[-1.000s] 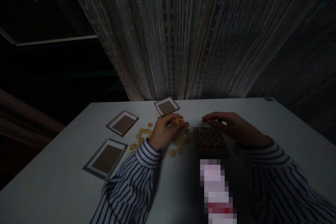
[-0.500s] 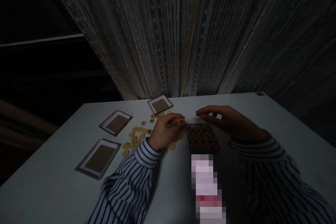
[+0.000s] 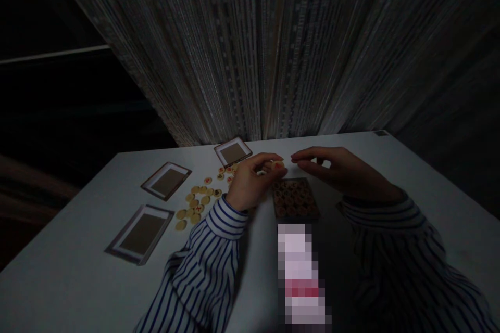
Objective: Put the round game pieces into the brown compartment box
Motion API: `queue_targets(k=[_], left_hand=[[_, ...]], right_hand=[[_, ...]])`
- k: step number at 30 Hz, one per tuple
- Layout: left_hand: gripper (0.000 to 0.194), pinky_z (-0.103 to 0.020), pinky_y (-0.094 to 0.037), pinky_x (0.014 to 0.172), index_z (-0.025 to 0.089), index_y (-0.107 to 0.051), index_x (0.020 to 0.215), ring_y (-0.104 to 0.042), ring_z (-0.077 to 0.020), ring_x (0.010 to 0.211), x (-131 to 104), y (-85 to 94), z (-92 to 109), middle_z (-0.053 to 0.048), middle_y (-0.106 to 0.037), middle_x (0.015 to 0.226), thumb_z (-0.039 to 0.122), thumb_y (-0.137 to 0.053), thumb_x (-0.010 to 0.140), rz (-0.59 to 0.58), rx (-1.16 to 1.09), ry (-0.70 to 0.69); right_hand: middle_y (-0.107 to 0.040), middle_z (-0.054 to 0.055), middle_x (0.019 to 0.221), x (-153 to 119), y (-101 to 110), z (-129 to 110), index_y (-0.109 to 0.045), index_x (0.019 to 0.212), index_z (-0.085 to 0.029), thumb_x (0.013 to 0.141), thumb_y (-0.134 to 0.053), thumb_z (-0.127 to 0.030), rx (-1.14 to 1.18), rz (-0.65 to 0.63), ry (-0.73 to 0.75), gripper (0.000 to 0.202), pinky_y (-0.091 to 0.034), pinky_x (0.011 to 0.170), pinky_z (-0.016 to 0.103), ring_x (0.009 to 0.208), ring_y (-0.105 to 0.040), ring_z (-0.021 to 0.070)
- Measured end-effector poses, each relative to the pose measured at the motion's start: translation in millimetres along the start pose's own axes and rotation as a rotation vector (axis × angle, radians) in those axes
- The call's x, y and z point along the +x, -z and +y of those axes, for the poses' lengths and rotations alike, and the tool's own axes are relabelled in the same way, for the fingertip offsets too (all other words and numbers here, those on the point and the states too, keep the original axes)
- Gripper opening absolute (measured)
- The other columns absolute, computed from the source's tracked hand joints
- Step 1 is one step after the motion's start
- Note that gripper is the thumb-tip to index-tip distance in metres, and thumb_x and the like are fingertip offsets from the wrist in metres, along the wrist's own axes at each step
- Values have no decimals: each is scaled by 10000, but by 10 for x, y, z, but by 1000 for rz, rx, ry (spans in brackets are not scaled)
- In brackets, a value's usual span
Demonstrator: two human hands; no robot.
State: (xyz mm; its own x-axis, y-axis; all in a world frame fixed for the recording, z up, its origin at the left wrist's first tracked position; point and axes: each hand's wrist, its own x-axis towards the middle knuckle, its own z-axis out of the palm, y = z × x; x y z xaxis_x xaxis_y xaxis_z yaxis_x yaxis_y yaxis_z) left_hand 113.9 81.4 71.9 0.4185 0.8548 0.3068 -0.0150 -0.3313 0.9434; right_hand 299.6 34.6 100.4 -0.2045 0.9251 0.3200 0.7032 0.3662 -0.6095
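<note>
My left hand (image 3: pixel 252 179) is closed, with a round wooden Chinese chess piece (image 3: pixel 278 165) with a red mark pinched between thumb and fingers. It is just above the upper left of a dark square box (image 3: pixel 317 214), where similar round pieces (image 3: pixel 295 199) sit in rows. Across the box, my right hand (image 3: pixel 336 169) hovers with thumb and forefinger slightly apart and nothing visible between them. Loose chess pieces (image 3: pixel 198 208) lie scattered left of my left wrist, some with red or dark characters, others blank side up. My left hand and sleeve hide part of the pile.
On the left of the white table (image 3: pixel 70 218) lie two shallow framed trays, one nearer (image 3: pixel 140 234) and one farther (image 3: pixel 166 181). A third tray (image 3: pixel 233 152) is at the back edge. A pixelated object (image 3: pixel 302 273) is in front of the box. A strip curtain (image 3: pixel 234 52) hangs behind.
My left hand has moved right and slightly up with its chess piece, closer to my right hand. My right hand stays nearly in place. The view has shifted slightly.
</note>
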Motion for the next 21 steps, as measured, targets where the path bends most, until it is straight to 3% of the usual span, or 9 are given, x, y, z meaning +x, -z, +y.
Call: queue_targets(k=[7,21], left_hand=[[219,-213,-433,596,139,-644,810,-519,-72,565,85,-116,4,19,-604,630,213,-719,619,14,-138,47],[180,-187,-422,521,140,-656,786,-536,-72,533,109,-209,-133,28,-607,574,190,-710,622,-14,-164,181]], right_hand=[[-700,30,942,-35,74,43,-665,969,-202,820,-496,-330,-63,58,-10,259,-460,602,251,745,-617,142],[-697,34,938,-25,142,158,-651,988,-206,830,-497,-310,-153,58,-4,243,-451,542,227,749,-621,140]])
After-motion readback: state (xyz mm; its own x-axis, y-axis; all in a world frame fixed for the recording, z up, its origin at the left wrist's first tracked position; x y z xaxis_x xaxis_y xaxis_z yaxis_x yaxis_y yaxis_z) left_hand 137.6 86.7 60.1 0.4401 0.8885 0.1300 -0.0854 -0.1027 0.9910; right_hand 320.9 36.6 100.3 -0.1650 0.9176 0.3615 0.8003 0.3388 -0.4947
